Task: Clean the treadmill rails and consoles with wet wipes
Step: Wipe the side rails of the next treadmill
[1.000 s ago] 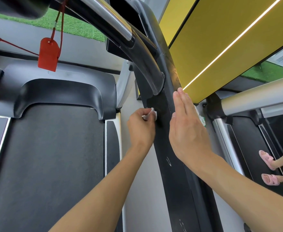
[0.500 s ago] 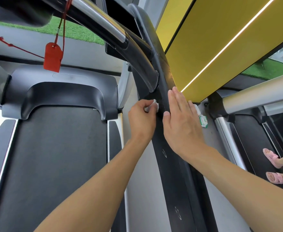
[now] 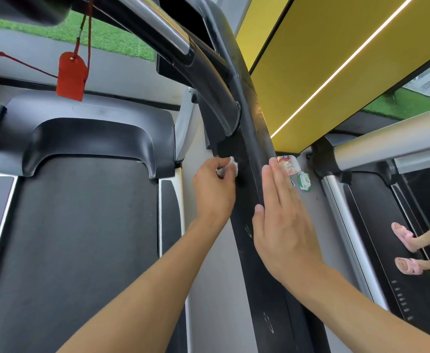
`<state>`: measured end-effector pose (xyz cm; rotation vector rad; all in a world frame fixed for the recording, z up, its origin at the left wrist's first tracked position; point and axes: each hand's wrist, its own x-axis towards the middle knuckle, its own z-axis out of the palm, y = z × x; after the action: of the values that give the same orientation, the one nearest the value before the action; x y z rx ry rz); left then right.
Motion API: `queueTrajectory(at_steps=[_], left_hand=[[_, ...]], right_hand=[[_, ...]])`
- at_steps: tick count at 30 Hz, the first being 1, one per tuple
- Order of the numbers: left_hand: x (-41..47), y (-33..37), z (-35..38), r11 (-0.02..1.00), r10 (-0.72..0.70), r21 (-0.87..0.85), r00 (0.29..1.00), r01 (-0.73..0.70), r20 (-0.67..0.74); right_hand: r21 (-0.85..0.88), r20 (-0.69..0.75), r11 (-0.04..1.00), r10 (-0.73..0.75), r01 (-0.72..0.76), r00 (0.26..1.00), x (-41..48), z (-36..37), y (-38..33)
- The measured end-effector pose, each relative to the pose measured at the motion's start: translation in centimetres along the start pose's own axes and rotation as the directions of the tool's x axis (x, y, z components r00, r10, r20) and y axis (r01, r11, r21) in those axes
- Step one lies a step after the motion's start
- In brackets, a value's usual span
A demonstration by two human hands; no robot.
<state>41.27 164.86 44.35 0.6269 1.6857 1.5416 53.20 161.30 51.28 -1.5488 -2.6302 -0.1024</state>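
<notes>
The fingers (image 3: 223, 166) of the left hand (image 3: 213, 193) are pinching a bunched wet wipe (image 3: 234, 167), still rubbing the black rail (image 3: 255, 138) just beyond them, while the right hand (image 3: 283, 222), flat and empty, is sliding lower along the rail, so wiping is likely moving downward.

Gym or fitness room is indicated: a treadmill belt (image 3: 81, 238) with a curved handrail (image 3: 163, 29) and a hanging red safety tag (image 3: 71, 76) is seen at left, and a second treadmill (image 3: 387, 238) with a silver rail (image 3: 387, 146) just beside it at right. Green artificial turf (image 3: 112, 36) and a yellow wall panel (image 3: 336, 59) are seen beyond. Feet in pink slippers (image 3: 403, 236) are seen on the second belt.
</notes>
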Motion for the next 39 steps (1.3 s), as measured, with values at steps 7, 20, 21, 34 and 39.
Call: queueTrajectory(at_steps=[7,20,21,34,39], left_hand=[[0.0,-1.4,-0.1,0.994,-0.107,0.014,0.994,0.106,0.002],[-0.6,-2.2,0.5,0.991,-0.134,0.007,0.99,0.135,-0.036],[-0.3,-2.4,0.4,0.985,-0.174,0.014,0.984,0.175,-0.045],[-1.3,-1.7,0.1,0.987,-0.159,-0.028,0.987,0.159,-0.022],[-2.0,-0.4,0.2,0.995,-0.042,-0.089,0.999,0.04,-0.013]], right_hand=[[-0.018,0.009,1.0,-0.006,0.006,1.0,0.1,0.0,0.0],[-0.04,-0.016,0.999,-0.013,0.013,1.0,0.1,0.2,0.0],[-0.048,-0.013,0.999,-0.016,0.016,1.0,0.0,0.2,0.0],[-0.066,-0.039,0.998,-0.015,0.013,0.999,0.1,0.5,0.0],[-0.036,-0.049,0.999,-0.017,0.016,0.999,0.1,0.3,0.0]])
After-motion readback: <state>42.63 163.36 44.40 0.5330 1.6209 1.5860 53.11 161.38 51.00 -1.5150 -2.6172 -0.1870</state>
